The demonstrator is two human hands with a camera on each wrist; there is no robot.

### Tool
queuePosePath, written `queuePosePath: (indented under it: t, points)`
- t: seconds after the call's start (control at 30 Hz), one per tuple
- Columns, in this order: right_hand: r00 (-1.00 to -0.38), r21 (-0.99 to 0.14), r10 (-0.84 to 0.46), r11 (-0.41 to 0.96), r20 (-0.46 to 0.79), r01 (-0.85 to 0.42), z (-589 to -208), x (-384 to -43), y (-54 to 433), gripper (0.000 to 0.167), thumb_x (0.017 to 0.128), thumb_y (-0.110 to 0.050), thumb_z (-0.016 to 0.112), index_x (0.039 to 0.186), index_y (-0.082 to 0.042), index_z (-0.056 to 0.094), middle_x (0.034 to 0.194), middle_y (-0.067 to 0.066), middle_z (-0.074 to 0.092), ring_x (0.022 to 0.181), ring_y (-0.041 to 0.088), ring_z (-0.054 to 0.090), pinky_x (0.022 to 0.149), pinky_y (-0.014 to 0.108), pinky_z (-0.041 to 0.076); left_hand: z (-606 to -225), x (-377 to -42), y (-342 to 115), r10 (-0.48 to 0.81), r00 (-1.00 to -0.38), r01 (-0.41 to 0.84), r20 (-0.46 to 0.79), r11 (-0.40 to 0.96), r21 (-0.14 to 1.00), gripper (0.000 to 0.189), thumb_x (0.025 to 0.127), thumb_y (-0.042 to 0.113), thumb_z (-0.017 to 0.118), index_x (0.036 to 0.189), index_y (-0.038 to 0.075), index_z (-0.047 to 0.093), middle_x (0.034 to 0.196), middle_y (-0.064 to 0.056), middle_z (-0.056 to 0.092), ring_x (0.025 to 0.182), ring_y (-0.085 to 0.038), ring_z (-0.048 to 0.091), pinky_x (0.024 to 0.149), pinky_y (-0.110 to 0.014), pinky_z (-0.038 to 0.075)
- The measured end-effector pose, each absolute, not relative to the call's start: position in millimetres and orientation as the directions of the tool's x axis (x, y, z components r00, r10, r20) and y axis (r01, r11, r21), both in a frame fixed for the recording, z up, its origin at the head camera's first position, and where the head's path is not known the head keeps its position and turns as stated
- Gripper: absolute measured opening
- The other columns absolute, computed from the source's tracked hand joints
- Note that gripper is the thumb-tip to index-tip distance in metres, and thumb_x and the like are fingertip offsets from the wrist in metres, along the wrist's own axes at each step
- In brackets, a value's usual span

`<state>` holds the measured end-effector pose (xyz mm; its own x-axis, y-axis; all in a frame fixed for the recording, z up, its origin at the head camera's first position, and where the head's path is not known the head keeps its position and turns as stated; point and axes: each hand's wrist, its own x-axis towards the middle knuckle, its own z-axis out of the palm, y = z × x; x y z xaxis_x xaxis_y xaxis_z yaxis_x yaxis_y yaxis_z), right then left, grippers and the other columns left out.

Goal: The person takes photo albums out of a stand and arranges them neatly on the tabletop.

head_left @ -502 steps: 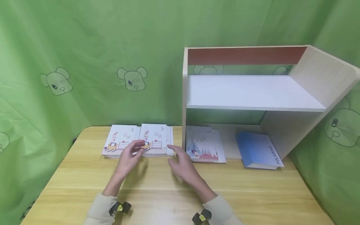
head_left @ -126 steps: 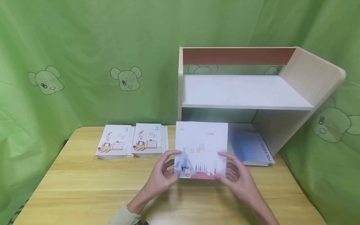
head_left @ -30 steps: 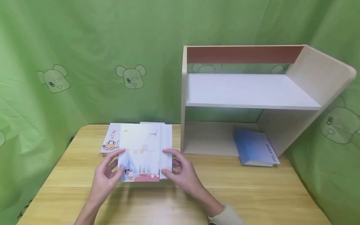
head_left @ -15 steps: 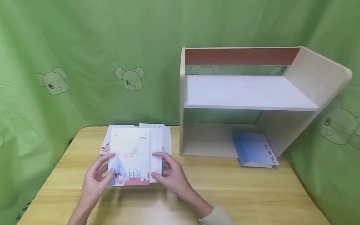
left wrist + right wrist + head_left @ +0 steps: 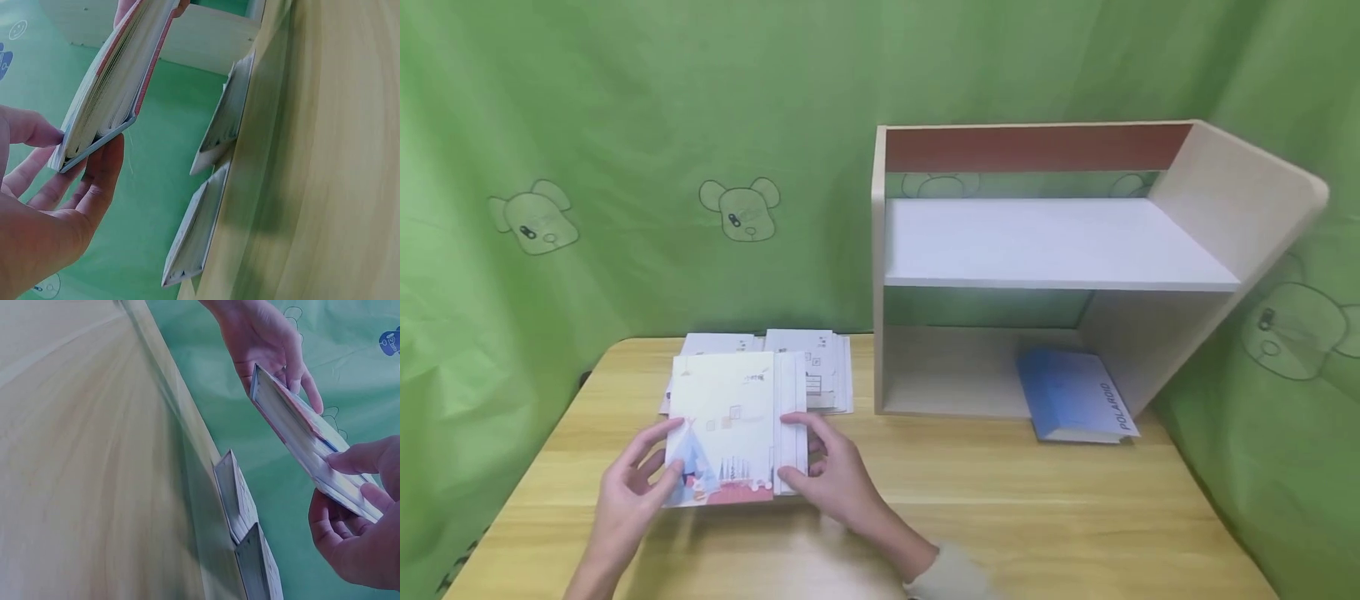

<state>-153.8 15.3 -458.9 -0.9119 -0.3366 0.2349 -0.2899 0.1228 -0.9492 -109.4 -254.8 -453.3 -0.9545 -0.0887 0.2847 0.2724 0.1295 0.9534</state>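
Observation:
My left hand (image 5: 632,479) and right hand (image 5: 831,471) hold a photo album (image 5: 722,425) by its two side edges, above the table. Its white cover carries a blue tent and a pink strip along the bottom. In the left wrist view the left thumb lies on the cover of the album (image 5: 112,81), with fingers under it. The right thumb presses the page side in the right wrist view, other fingers of that right hand (image 5: 356,544) curling beneath. Behind it, two similar albums lie on the table: the left one (image 5: 718,342) partly covered, the right one (image 5: 823,362) showing more.
To the right stands a wooden shelf unit (image 5: 1060,242) with a white upper board. On its lower level lies a blue book marked POLAROID (image 5: 1067,392), sticking out past the front edge. A green curtain (image 5: 647,100) hangs behind the wooden table (image 5: 1000,500).
The tent-cover album, earlier lying in the shelf's lower level, was lifted out by both hands and carried left. Over the last second it has moved further left and nearer to me.

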Motion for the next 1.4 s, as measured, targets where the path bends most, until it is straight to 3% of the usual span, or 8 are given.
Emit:
queuePosePath:
  t: [0.37,0.67,0.83,1.27,1.4]
  points:
    - [-0.916,-0.954,-0.350,0.149,0.196,-0.261,-464.4,-153.0,-0.1,0.062,0.079,0.004,0.081,0.134,-0.018,0.062,0.108,0.002,0.063,0.086,0.013,0.060,0.062,0.023,0.060,-459.4,-100.9,-267.6,-0.084,-0.969,0.215,0.234,0.184,0.959,0.051,0.096,-0.011,0.060,0.146,-0.005,0.049,0.149,0.000,0.047,0.121,-0.003,0.059,0.089,-0.026,0.059]
    - [-0.909,-0.963,-0.381,0.137,0.167,-0.234,-469.7,-151.7,-16.3,0.057,0.083,0.006,0.075,0.134,-0.016,0.061,0.096,0.002,0.062,0.073,0.006,0.059,0.056,0.022,0.059,-461.3,-96.1,-284.3,-0.086,-0.976,0.164,0.198,0.303,0.939,0.051,0.099,-0.003,0.062,0.148,0.000,0.049,0.147,0.007,0.046,0.116,0.003,0.059,0.086,-0.021,0.059]
    - [-0.914,-0.959,-0.374,0.161,0.159,-0.233,-478.2,-152.0,-22.4,0.055,0.082,0.005,0.076,0.132,-0.016,0.063,0.095,0.001,0.062,0.076,0.006,0.060,0.055,0.021,0.058,-463.2,-95.1,-291.7,-0.085,-0.985,0.109,0.150,0.368,0.924,0.052,0.100,0.003,0.064,0.149,0.003,0.049,0.147,0.007,0.045,0.113,0.006,0.059,0.085,-0.020,0.059]
    - [-0.911,-0.959,-0.384,0.171,0.147,-0.227,-487.5,-152.8,-40.8,0.057,0.081,0.006,0.074,0.132,-0.017,0.063,0.099,-0.003,0.062,0.082,0.006,0.060,0.062,0.018,0.057,-466.0,-95.5,-308.6,-0.127,-0.989,0.012,0.079,0.463,0.886,0.052,0.101,0.012,0.066,0.150,0.008,0.050,0.151,0.005,0.044,0.108,0.012,0.055,0.086,-0.013,0.054]
    - [-0.912,-0.962,-0.390,0.174,0.127,-0.208,-487.1,-152.6,-47.6,0.057,0.081,0.004,0.074,0.132,-0.018,0.063,0.100,-0.005,0.063,0.081,0.007,0.060,0.065,0.019,0.057,-466.4,-94.3,-316.0,-0.115,-0.990,0.018,0.083,0.475,0.880,0.053,0.101,0.013,0.065,0.152,0.009,0.049,0.148,0.013,0.044,0.108,0.013,0.054,0.086,-0.011,0.052]
